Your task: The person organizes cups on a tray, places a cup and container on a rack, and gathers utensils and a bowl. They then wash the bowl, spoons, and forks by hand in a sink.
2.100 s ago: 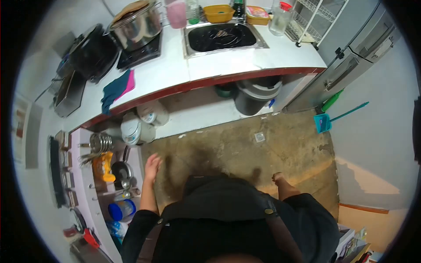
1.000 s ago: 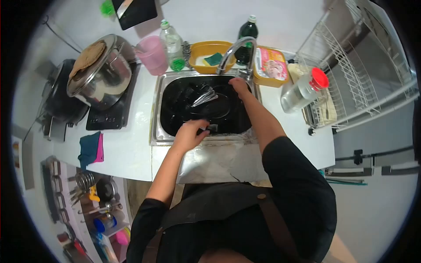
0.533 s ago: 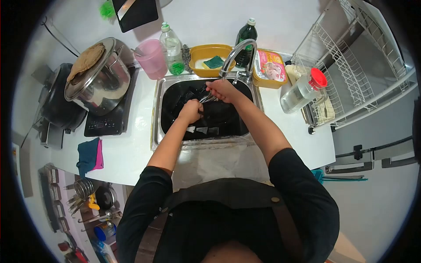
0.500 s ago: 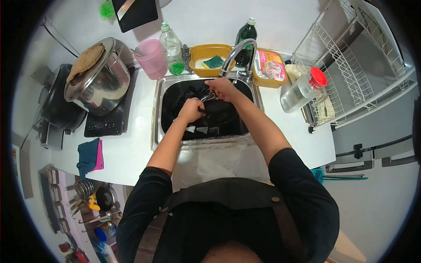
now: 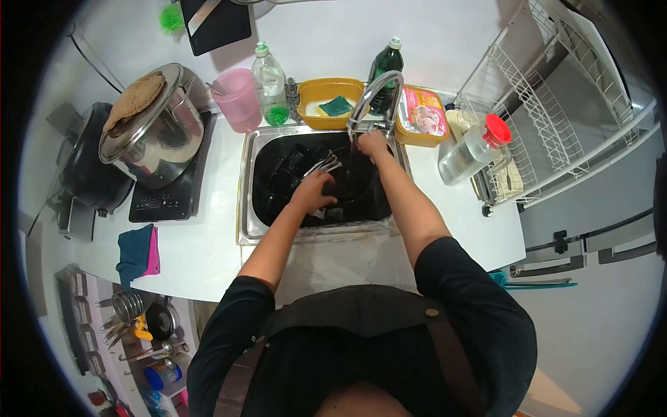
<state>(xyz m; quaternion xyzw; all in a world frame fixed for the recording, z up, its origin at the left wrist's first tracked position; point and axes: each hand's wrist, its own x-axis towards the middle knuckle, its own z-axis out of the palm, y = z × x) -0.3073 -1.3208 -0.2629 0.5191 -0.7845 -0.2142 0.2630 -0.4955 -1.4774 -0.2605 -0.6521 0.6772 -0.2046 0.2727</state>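
Note:
My left hand [image 5: 313,192] is over the black-looking sink basin [image 5: 267,201], its fingers apart and holding nothing I can see. Just above its fingertips, a bunch of silver cutlery [image 5: 326,164] lies among dark dishes. To its right is a round dark pan [image 5: 356,182], partly hidden. My right hand [image 5: 374,144] is closed beside the spout of the chrome faucet [image 5: 379,80], close to the faucet's base. What its fingers grip, if anything, is hidden.
Behind the sink stand a pink pitcher [image 5: 237,101], a clear soap bottle [image 5: 269,83], a yellow tub [image 5: 332,94] with a sponge [image 5: 336,106], a dark green bottle [image 5: 386,73] and a lidded tub [image 5: 421,115]. A red-capped jug [image 5: 469,153] and dish rack [image 5: 542,118] are right; a large pot [image 5: 156,132] is left.
My right hand has left the cutlery and moved right, to the faucet. My left hand has loosened and shifted slightly down and right. The cutlery now lies in the sink.

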